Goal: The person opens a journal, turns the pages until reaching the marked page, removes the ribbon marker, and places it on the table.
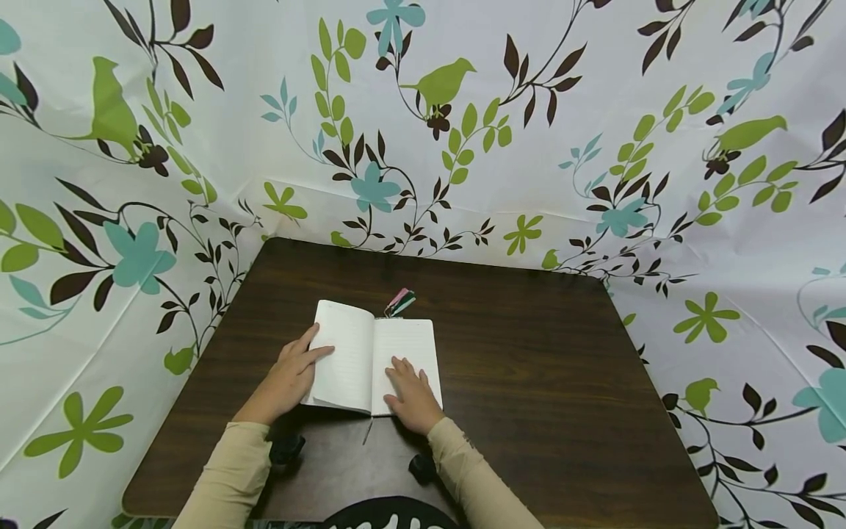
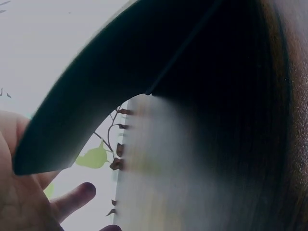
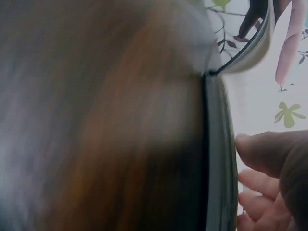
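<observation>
Head view: a dark wood-grain table (image 1: pixel 548 382) with rounded corners fills the lower middle, a greyish sheen on its near part; white fabric (image 1: pixel 489 162) rises like walls behind it and on both sides, creased in places and printed with green birds, blue flowers and brown leaves; the curved black top of a chair (image 1: pixel 390 504) shows at the near edge. The notebook (image 1: pixel 346 367) lies opened out left of the table's middle, its ribbon (image 1: pixel 367 431) trailing towards the chair; a small pink, dark and teal bundle (image 1: pixel 400 302) sits just beyond its far edge; the left hand (image 1: pixel 291 375) pinches the left half by its outer side, while the right hand (image 1: pixel 413 397) rests with fingers spread on the right page.

Left wrist view: the dark cover (image 2: pixel 67 110) slants upward, its outer edge at the left hand; pale fabric shows beyond, and the tabletop is a blurred, streaky sheen.

Right wrist view: blurred brown table grain takes up the left side; the notebook's page edges form an upright band, the right hand's fingers just beside it; the left half curves up at the top, fingers on both its faces; a green printed flower shows on the fabric.
</observation>
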{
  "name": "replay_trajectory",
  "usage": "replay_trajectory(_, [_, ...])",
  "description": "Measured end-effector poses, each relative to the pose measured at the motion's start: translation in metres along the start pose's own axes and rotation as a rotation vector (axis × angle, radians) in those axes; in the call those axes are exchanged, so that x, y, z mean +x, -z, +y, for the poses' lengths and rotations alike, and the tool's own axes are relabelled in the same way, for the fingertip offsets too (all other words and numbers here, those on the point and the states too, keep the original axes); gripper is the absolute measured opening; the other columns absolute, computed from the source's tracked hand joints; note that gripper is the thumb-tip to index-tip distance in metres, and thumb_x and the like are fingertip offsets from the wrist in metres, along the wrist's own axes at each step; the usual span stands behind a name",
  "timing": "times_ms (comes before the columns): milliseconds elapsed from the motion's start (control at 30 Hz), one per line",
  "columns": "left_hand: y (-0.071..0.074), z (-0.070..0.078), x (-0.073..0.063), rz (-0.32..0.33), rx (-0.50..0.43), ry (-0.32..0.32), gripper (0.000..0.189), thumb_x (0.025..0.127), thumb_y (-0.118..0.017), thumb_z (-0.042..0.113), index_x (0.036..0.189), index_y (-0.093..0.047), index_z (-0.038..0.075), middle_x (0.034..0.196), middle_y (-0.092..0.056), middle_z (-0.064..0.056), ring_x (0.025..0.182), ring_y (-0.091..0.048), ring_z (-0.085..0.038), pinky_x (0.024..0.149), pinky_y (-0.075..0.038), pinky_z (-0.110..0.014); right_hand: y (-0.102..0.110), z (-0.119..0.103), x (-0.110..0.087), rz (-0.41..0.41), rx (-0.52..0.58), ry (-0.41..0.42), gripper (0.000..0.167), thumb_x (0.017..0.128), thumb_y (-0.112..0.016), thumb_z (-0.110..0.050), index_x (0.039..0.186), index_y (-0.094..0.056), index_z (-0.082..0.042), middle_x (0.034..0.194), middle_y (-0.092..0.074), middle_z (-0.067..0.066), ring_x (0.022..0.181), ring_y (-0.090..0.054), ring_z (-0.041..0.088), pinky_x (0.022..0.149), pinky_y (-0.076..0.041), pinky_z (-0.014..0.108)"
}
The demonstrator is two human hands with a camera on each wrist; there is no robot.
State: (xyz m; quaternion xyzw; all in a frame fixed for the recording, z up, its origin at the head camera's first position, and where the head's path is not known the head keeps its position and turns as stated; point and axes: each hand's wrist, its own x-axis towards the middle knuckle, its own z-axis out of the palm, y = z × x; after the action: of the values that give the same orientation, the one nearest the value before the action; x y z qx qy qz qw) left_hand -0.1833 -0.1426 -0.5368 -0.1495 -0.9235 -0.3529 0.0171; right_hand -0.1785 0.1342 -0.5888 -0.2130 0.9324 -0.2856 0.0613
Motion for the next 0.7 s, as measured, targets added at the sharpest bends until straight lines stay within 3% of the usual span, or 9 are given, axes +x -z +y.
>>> replay_trajectory(167, [0.001,0.0,0.0,-0.021,-0.021,0.02,0.049,0.103,-0.029,0.005,0.138,-0.063,0.005,0.167,-0.022,-0.017,0.145,-0.024,-0.047,0.105,-0.026,-0.075,0.003,0.005,-0.002,0.056,-0.102,-0.093,0.069,0.096,-0.07,-0.031,0.15,-0.044,0.003,0.161,-0.033,0.022,0.15,-0.025,0.04,0.117,-0.022,0.062])
replay_trajectory(400, [0.003,-0.001,0.001,-0.042,-0.029,0.027,0.04,0.11,-0.041,0.024,0.138,-0.063,0.006,0.167,-0.02,-0.017,0.144,-0.023,-0.048,0.106,-0.025,-0.075,0.004,0.019,-0.002,0.119,-0.091,-0.179,0.083,0.092,-0.074,-0.038,0.149,-0.039,0.01,0.16,-0.029,0.029,0.15,-0.024,0.044,0.117,-0.024,0.06])
replay_trajectory(600, [-0.001,-0.005,0.001,-0.025,0.067,-0.024,0.038,0.1,-0.066,0.024,0.136,-0.064,0.01,0.164,-0.024,-0.022,0.137,-0.031,-0.053,0.099,-0.032,-0.077,0.007,0.023,-0.004,0.127,-0.069,-0.212,0.091,0.089,-0.077,-0.042,0.151,-0.036,0.011,0.161,-0.026,0.029,0.151,-0.021,0.043,0.116,-0.023,0.065])
replay_trajectory(700, [-0.003,-0.007,0.001,-0.018,0.083,-0.038,0.041,0.096,-0.071,0.02,0.135,-0.064,0.01,0.164,-0.025,-0.022,0.136,-0.032,-0.054,0.097,-0.033,-0.078,0.008,0.022,-0.004,0.121,-0.094,-0.221,0.093,0.089,-0.076,-0.044,0.152,-0.034,0.009,0.162,-0.026,0.028,0.151,-0.021,0.042,0.116,-0.02,0.066])
